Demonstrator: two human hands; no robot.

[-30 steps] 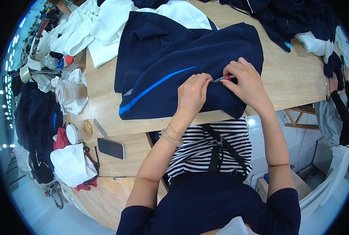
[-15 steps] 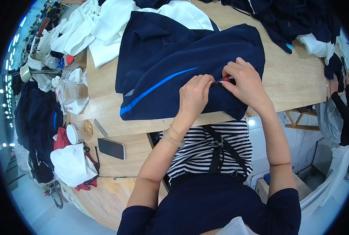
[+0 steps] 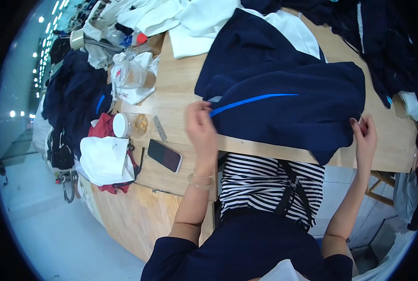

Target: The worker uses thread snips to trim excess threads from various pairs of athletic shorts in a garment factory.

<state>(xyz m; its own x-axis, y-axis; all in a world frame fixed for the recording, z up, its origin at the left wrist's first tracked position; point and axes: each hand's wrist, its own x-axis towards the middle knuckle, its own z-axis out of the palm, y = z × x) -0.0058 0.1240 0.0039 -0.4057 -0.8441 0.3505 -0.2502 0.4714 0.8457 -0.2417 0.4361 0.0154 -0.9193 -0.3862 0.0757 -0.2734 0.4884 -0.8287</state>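
Observation:
A navy blue garment (image 3: 284, 117) with a bright blue curved stripe lies spread on the wooden table, its near right corner hanging past the front edge. My left hand (image 3: 200, 124) is at the garment's left corner, where the stripe begins; its fingers are smeared by motion, so their grip cannot be told. At the right edge of the garment, my right hand (image 3: 366, 133) has thumb and fingers bent together around something small and dark. A thin bright tip shows just above them, but the thing itself is mostly hidden.
White garments (image 3: 190, 23) are heaped behind, with dark garments (image 3: 396, 51) at the far right. To my left lie a phone (image 3: 165, 155), a grey cutter-like tool (image 3: 160, 128), a white-lidded clear jar (image 3: 130, 125) and a white cloth (image 3: 107, 159). The table's front edge (image 3: 265, 146) runs before me.
My hands were together over the garment, with red-handled snips at the right fingers. They have parted: left hand to the left corner, right hand to the right edge. The view has shifted.

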